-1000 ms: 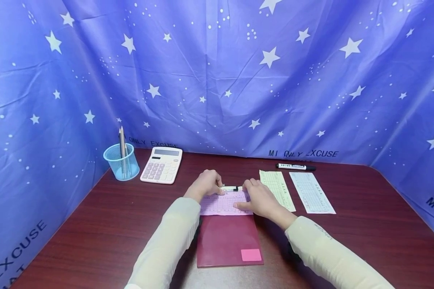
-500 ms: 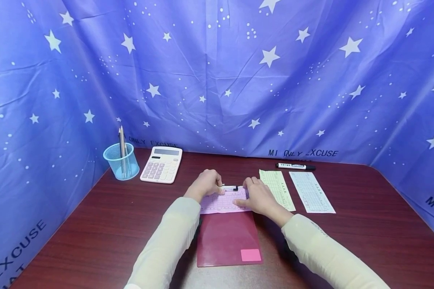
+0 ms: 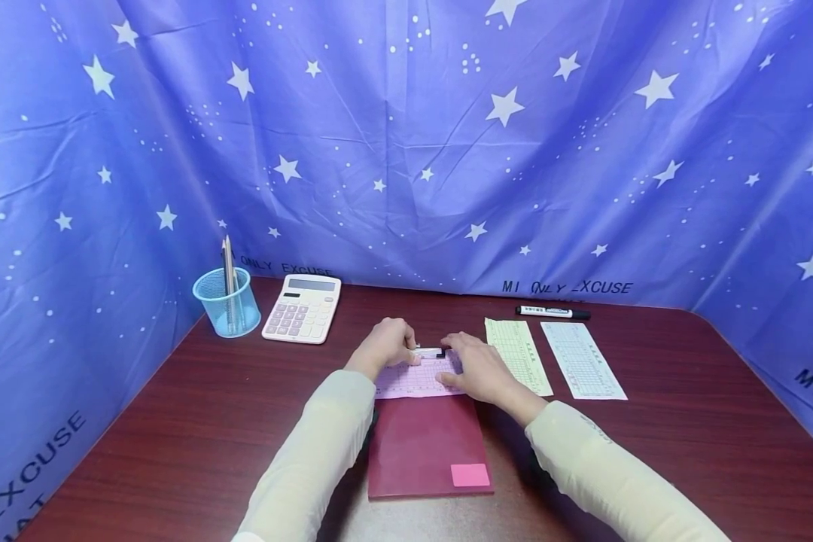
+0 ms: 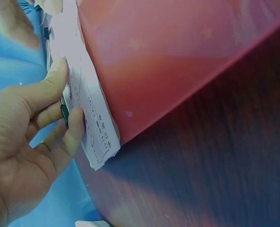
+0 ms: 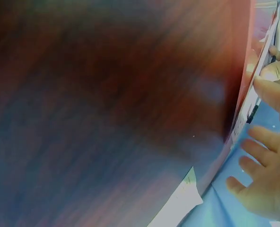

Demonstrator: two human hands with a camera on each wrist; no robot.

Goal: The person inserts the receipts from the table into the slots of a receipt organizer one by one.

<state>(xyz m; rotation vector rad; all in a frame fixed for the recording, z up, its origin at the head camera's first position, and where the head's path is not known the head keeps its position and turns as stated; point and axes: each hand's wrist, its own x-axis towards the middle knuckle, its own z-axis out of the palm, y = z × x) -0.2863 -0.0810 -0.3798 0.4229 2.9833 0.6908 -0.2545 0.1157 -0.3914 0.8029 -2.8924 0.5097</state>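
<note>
A dark red clipboard (image 3: 428,444) lies on the table with a pink printed slip (image 3: 413,382) across its top end. The metal clip (image 3: 430,352), with black ends, sits over the slip's far edge. My left hand (image 3: 386,348) pinches the clip at its left part, thumb in front and fingers behind, as the left wrist view (image 4: 40,123) shows. My right hand (image 3: 481,367) is at the slip's right side, its thumb at the paper and its fingers reaching toward the clip's right end. In the right wrist view those fingers (image 5: 260,156) are spread and loosely bent.
Yellow (image 3: 519,357) and white (image 3: 584,361) printed slips lie right of the clipboard, with a black-and-white marker (image 3: 552,312) behind them. A calculator (image 3: 302,310) and a blue mesh pen cup (image 3: 229,305) stand at the back left. A starry blue curtain (image 3: 406,150) surrounds the table.
The pink slip has slid farther up under the clip. My right hand's fingers have shifted left from the slip's right edge toward the clip. The left hand stays on the clip.
</note>
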